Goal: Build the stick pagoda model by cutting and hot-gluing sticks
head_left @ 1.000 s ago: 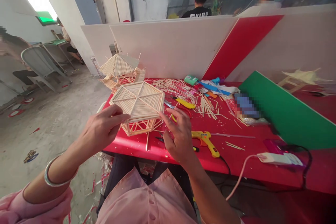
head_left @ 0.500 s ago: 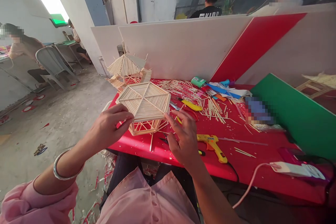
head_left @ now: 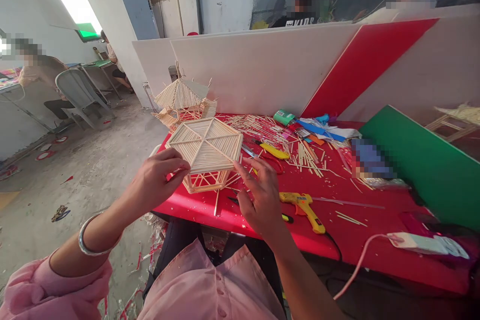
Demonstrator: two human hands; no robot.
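A hexagonal stick model (head_left: pixel 205 147) made of thin pale wooden sticks stands at the table's near left edge. Its flat top is divided by crossing sticks into triangles, above an open lattice base. My left hand (head_left: pixel 159 177) has its thumb and fingers pinched together at the top's near left corner. At the near right corner, the index fingertip of my right hand (head_left: pixel 260 195) rests against the rim, its fingers apart and nothing in its grasp. Behind the model is a taller stick pavilion (head_left: pixel 182 95) with a peaked roof.
On the red table (head_left: pixel 356 240) lie a yellow glue gun (head_left: pixel 305 207), a yellow utility knife (head_left: pixel 274 150), scissors and many loose sticks (head_left: pixel 258 130). A green board (head_left: pixel 423 160) leans at the right. White panels (head_left: pixel 255 70) stand behind. A power strip (head_left: pixel 427 244) lies at front right.
Both hands keep the same places at the top's near corners. Only the camera view has shifted slightly.
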